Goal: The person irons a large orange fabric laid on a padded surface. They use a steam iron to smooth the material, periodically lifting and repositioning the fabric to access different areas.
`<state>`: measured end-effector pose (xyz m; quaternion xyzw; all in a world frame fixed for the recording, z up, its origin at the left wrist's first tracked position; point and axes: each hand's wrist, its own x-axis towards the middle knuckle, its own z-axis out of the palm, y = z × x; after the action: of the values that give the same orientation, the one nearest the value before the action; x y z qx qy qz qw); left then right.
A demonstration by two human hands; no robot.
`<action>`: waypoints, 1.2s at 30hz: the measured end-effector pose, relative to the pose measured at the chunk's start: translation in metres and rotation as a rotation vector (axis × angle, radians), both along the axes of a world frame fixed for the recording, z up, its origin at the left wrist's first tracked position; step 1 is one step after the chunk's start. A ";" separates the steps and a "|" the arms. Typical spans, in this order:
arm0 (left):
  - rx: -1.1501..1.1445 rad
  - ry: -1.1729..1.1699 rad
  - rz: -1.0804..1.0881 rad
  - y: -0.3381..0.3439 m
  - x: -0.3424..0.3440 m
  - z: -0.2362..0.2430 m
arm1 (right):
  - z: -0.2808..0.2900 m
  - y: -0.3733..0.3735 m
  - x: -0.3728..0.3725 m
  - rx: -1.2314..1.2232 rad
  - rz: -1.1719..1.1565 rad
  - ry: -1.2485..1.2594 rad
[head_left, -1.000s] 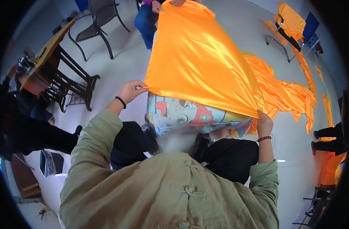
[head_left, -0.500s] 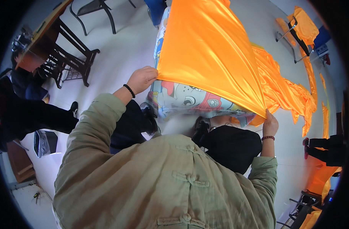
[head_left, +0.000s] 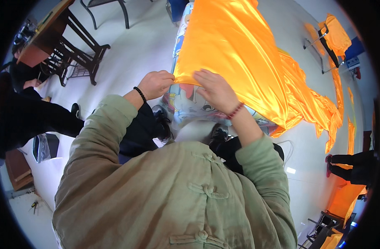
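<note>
A wide sheet of shiny orange satin fabric [head_left: 235, 45] lies over a low surface dressed in a cartoon-print cover [head_left: 178, 101]. Its near edge runs slantwise, leaving a strip of the print showing below. My left hand [head_left: 157, 84] is closed on the fabric's near left corner, fingers pinched together. Close to the right of it, my right hand [head_left: 217, 89] rests at the near edge with fingers stretched out and slightly blurred, holding nothing. More of the orange fabric [head_left: 308, 95] trails off the right side in loose folds down to the floor.
A sewing-machine table [head_left: 53, 33] with dark iron legs stands at the upper left. Orange cloth hangs over a chair [head_left: 337, 35] at the upper right. A black bin [head_left: 46, 146] is at the left, near another person's leg [head_left: 44, 124]. Someone's legs [head_left: 352, 162] show at the right.
My right hand has let go of the fabric's near right corner and moved left along the edge, beside my left hand. The left hand keeps its pinch on the left corner.
</note>
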<state>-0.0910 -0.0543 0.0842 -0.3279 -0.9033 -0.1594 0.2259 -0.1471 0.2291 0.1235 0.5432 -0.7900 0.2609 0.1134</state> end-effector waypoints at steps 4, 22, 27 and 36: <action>0.000 -0.120 0.008 -0.014 0.012 -0.008 | -0.008 -0.029 0.009 0.356 -0.059 -0.003; 0.789 -1.298 0.503 -0.002 -0.016 0.001 | -0.024 -0.007 0.038 0.298 -0.153 -0.001; 0.842 -0.823 0.622 -0.010 -0.011 -0.005 | -0.025 -0.006 0.039 0.281 -0.159 -0.032; 0.719 -0.740 0.515 0.017 -0.012 -0.014 | -0.027 -0.007 0.036 0.207 -0.158 -0.051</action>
<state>-0.1030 -0.0372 0.0706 0.0776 -0.8619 -0.5005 0.0239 -0.1110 0.2217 0.0967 0.4813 -0.8556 0.1818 0.0568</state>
